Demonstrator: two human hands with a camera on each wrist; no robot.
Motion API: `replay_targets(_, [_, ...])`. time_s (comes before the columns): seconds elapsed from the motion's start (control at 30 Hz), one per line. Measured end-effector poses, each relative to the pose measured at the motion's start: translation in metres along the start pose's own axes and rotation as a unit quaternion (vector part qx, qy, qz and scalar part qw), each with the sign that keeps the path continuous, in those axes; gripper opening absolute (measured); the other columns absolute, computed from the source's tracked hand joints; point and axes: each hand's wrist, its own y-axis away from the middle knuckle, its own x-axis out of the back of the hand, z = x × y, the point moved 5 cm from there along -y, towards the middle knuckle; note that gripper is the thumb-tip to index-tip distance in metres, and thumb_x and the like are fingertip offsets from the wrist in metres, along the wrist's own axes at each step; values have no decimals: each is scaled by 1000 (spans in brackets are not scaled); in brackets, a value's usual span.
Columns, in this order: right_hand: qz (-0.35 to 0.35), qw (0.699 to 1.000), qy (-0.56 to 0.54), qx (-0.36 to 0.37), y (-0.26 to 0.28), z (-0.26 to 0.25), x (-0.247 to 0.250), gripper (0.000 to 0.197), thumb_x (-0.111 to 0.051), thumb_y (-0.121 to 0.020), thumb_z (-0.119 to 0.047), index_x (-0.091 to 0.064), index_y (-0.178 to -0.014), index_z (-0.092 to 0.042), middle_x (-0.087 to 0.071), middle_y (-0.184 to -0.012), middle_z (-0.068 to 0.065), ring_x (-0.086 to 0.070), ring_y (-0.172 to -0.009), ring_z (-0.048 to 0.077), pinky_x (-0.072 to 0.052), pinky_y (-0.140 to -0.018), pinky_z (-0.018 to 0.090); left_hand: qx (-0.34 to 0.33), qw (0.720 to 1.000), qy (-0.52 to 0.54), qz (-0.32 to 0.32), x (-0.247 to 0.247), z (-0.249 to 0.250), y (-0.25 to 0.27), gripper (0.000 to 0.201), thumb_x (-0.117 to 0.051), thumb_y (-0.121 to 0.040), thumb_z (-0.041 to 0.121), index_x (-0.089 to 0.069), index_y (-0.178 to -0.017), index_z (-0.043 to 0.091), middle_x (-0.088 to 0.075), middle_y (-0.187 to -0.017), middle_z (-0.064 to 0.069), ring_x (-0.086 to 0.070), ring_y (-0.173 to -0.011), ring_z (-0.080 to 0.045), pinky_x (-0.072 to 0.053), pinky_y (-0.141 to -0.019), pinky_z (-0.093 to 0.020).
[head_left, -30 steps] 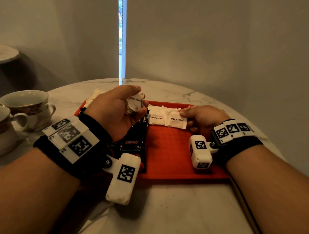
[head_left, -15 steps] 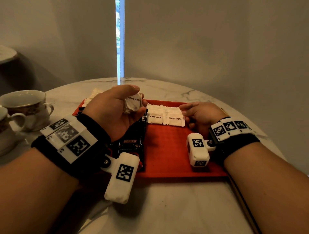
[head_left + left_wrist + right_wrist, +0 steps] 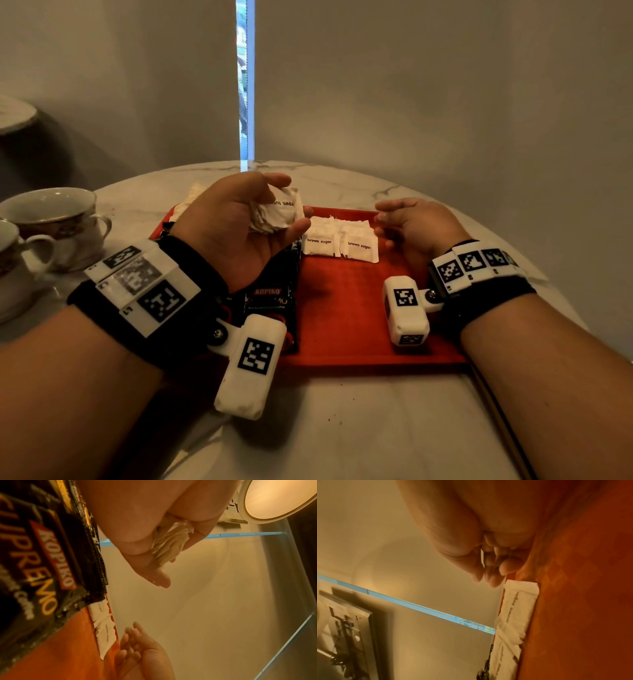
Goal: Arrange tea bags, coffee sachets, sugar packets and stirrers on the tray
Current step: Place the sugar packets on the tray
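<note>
- Left hand (image 3: pixel 239 222): raised above the left part of the red tray (image 3: pixel 346 325); thumb and fingers are curled round a bunched stack of white sugar packets (image 3: pixel 277 214), with "brown sugar" print visible upside down on the outermost packet. In the left wrist view the edges of the stack (image 3: pixel 169 543) show clamped between thumb and fingers
- Right hand (image 3: pixel 416 226): positioned over the far right part of the tray, palm facing left, fingers loosely extended and holding nothing; the fingertips (image 3: pixel 493 580) sit just beside the right-hand sugar packet on the tray without clearly touching it
- Two sugar packets on the tray (image 3: pixel 340 243): lying flat side by side near the far edge, each printed "brown sugar", touching each other; more white packet edges show just behind them
- Coffee sachets (image 3: pixel 270 298): black Kopiko sachets lying on the left part of the tray, partly hidden under the left hand and wrist; their right edge is just beside the left sugar packet
- White packets (image 3: pixel 191 202): partly visible past the far left corner of the tray, behind the left hand; type cannot be determined
- Tray: rests on the round marble tabletop (image 3: pixel 342 428)
- Two teacups (image 3: pixel 54 222): standing on the tabletop at the left, well apart from the tray
</note>
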Motion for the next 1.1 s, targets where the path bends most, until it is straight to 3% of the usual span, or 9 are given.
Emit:
replay_targets(0.13, [14, 996, -55, 66, 8, -24, 3, 6, -64, -93, -12, -70, -93, -15, -69, -85, 4, -62, -67, 16, -43, -50, 26, 20, 999, -28, -32, 3, -4, -4, 19, -54, -86, 8, -66, -101, 12, -60, -117, -22, -72, -91, -37, -61, -67, -41])
replay_targets(0.2, [-12, 991, -108, 77, 21, -37, -1, 5, -64, -93, -15, -68, -95, -12, -66, -80, 2, -60, -65, 14, -43, -51, 26, 28, 998, -38, -50, 4, -7, -4, 31, -61, -77, 12, -66, -107, 13, -63, -119, -22, -68, -97, -38, -60, -75, -48])
replay_targets(0.27, [-74, 986, -123, 83, 37, -47, -14, 8, -64, -93, -16, -65, -98, -10, -64, -79, 3, -58, -62, 13, -42, -50, 24, 23, 997, -45, -53, 3, -7, -5, 36, -59, -82, 8, -62, -117, 12, -65, -117, -20, -69, -92, -34, -61, -73, -44])
replay_targets(0.4, [-196, 973, -83, 91, 65, -54, -45, 27, -70, -85, -21, -62, -107, -7, -63, -77, 2, -56, -62, 13, -40, -53, 23, 13, 998, -37, -42, 0, -6, -5, 33, -56, -88, 4, -57, -121, 12, -65, -113, -19, -67, -81, -28, -58, -60, -33])
replay_targets(0.53, [-255, 962, -59, 79, 77, -48, -65, 26, -74, -73, -23, -63, -93, -10, -62, -75, 3, -53, -61, 15, -34, -53, 27, -4, 998, -47, -38, -1, -5, -4, 36, -63, -82, 5, -56, -117, 14, -66, -107, -17, -68, -76, -25, -57, -58, -31])
replay_targets(0.63, [-252, 964, -28, 75, 80, -44, -69, 32, -79, -72, -17, -65, -98, -5, -66, -74, 2, -54, -62, 15, -34, -55, 28, -15, 998, -47, -37, -2, -4, -3, 25, -58, -91, 2, -54, -113, 14, -70, -98, -13, -69, -73, -22, -58, -59, -31])
replay_targets(0.83, [-221, 972, -36, 73, 80, -45, -68, 7, -66, -86, -5, -64, -93, -5, -64, -74, 4, -54, -60, 15, -35, -55, 28, -6, 998, -54, -37, -2, -5, -4, 19, -55, -94, 6, -57, -112, 13, -71, -101, -15, -70, -76, -26, -59, -61, -33])
replay_targets(1.0, [-210, 971, -81, 76, 78, -48, -66, 11, -61, -88, -5, -61, -99, -4, -68, -88, 12, -62, -72, 22, -41, -59, 30, 2, 999, -44, -10, 2, -4, -5, 21, -50, -95, 4, -63, -110, 10, -60, -128, -26, -66, -92, -32, -59, -61, -35])
replay_targets(1.1, [-198, 967, -137, 82, 75, -50, -63, 25, -60, -88, -7, -57, -112, -3, -68, -97, 15, -63, -82, 25, -48, -63, 31, 0, 999, -38, -4, 3, -3, -4, 21, -48, -94, 3, -66, -100, 13, -59, -116, -21, -66, -91, -31, -59, -60, -35])
